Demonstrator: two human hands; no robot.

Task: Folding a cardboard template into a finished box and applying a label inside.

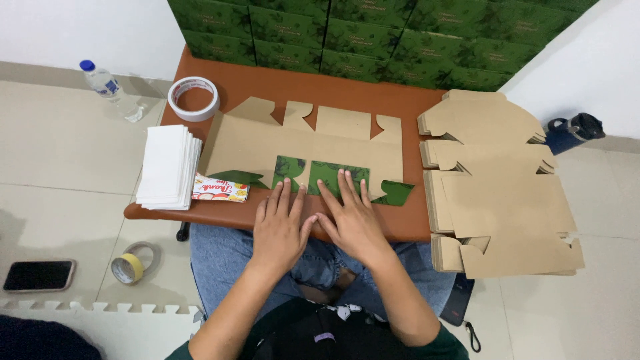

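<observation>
At frame centre, one flat brown die-cut cardboard box blank (303, 143) is only begun: its green-printed near flap (320, 175) is pressed down by the left hand (280, 227) and right hand (353, 220), grip spread flat, while a stack of unfolded blanks (497, 180) waits at right.

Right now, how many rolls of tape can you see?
2. A white roll of tape lies on the table's far left corner; a yellow roll of tape lies on the floor left of the person's knee.

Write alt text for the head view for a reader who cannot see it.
Both hands, left hand and right hand, press flat on a folded green flap of an unfolded brown cardboard box blank on a small brown table. Stacked blanks lie right, white sheets and a tape roll left, green boxes behind.
</observation>
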